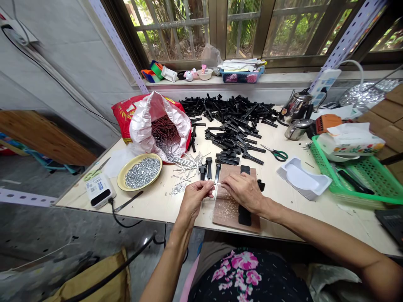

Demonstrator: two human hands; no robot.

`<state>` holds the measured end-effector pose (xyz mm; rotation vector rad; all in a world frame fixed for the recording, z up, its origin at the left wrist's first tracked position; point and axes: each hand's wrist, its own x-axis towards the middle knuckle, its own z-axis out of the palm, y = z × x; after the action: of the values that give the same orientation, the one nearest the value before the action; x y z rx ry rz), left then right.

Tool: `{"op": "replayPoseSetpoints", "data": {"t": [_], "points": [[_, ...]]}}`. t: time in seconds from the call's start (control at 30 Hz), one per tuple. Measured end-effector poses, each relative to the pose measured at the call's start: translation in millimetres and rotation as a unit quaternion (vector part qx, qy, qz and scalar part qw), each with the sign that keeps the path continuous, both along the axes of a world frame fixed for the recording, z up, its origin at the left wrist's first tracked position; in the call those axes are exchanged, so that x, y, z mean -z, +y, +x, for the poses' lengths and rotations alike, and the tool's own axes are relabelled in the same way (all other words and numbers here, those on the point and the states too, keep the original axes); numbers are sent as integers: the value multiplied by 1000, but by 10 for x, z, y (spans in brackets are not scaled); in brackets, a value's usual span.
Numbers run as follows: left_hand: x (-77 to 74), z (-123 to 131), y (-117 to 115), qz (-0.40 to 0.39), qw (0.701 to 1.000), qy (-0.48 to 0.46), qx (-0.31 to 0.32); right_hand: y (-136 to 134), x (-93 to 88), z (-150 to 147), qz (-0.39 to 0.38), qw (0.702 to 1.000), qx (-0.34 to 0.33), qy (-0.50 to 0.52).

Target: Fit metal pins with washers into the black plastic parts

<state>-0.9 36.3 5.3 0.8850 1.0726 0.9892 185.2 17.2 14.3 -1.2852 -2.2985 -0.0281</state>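
Over the near middle of the table, my left hand (197, 195) is closed in a pinch on a thin metal rod (217, 184). The rod's other end meets the pinched fingertips of my right hand (243, 189), which hide any small part there. Beneath my right hand lies a brown board (227, 214) with black pads and pale crumbs on it. Just beyond my fingers, several black plastic pieces (208, 167) lie side by side. Left of them are loose metal rods (189, 164) and a scatter of small metal nuts (178, 189).
A yellow bowl (120, 178) holds many small metal nuts. Behind it, a red and white bag (141, 121) lies open with rods inside. Black pieces (233, 111) are heaped at the back. Scissors (278, 155), a white tray (304, 176) and a green basket (333, 186) are at right.
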Motion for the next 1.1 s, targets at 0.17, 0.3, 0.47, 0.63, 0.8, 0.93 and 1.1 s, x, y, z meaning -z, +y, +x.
{"op": "replayPoseSetpoints", "data": {"t": [0.17,0.3,0.47,0.63,0.8,0.93,1.1], "points": [[22,42,-1,29,999,33,28,-35,49,54,-101,993,-1,58],[56,173,-3,16,998,36,46,-80,84,198,-145,982,7,123],[42,388,-3,-68,995,-24,69,-158,84,414,-143,978,40,148],[33,451,-23,-71,996,-13,48,-129,119,659,-140,975,67,161],[196,482,-125,27,988,137,67,235,310,1040,-84,988,102,78],[340,537,-200,121,953,269,66,253,521,1134,-46,997,50,23],[393,561,-210,161,941,294,44,11,586,1053,-27,989,-138,-53]]}}
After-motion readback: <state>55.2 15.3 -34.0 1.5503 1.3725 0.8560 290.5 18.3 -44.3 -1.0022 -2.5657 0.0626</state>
